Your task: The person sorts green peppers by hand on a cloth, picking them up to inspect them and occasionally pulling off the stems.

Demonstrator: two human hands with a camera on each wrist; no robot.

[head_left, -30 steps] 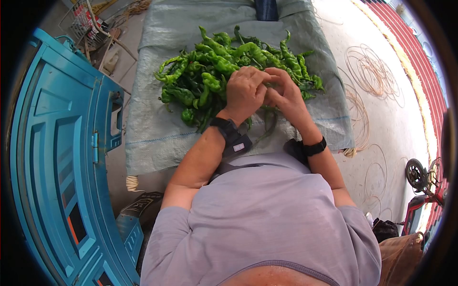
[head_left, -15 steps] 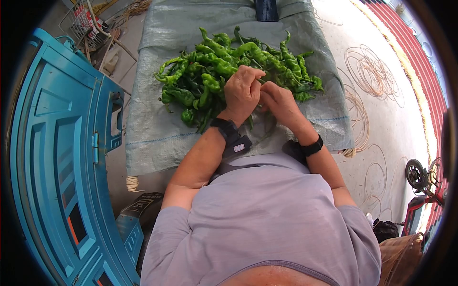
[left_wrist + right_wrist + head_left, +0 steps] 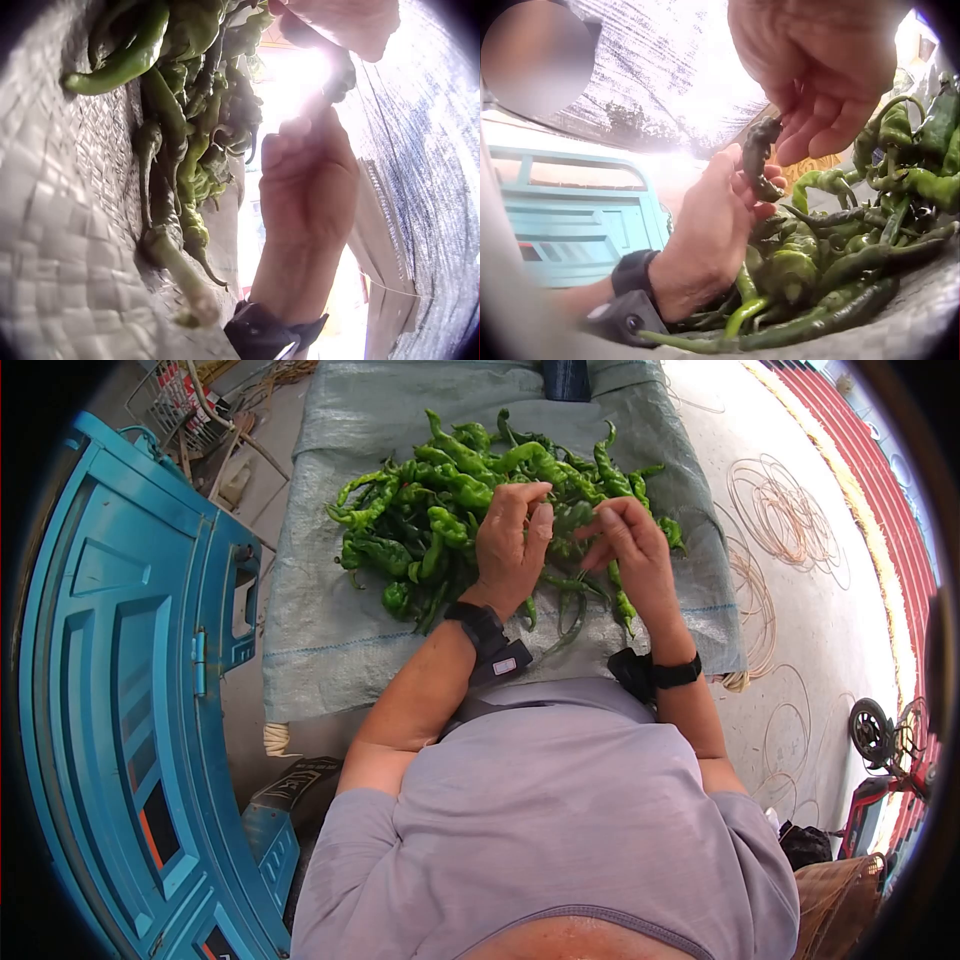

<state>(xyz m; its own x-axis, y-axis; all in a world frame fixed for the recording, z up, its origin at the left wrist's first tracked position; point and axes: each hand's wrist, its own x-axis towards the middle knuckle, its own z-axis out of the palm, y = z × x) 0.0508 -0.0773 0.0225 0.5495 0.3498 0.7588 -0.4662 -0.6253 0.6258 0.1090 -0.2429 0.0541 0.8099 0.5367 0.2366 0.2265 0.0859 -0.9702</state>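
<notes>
A curved, dark green chili pepper (image 3: pixel 759 161) is held up between the two hands. The left hand (image 3: pixel 709 217) grips its lower part with curled fingers. At the upper end of the pepper, the right hand (image 3: pixel 821 90) pinches with thumb and fingertips. From the head view, the left hand (image 3: pixel 515 545) and right hand (image 3: pixel 637 555) stand a little apart over the near side of a heap of green peppers (image 3: pixel 440 490). Some of the heap is hidden behind the hands. Each wrist wears a black strap with a camera.
A grey-green woven sheet (image 3: pixel 340 680) covers the table under the peppers. Several loose peppers, such as one green pepper (image 3: pixel 625 610), lie at its near side. A blue metal panel (image 3: pixel 130 620) stands at left. Coiled cord (image 3: pixel 780 510) lies on the floor at right.
The right hand has moved rightward, away from the left hand, and a pepper now shows between them. The left hand stays almost in place. Peppers near the right wrist have come into sight.
</notes>
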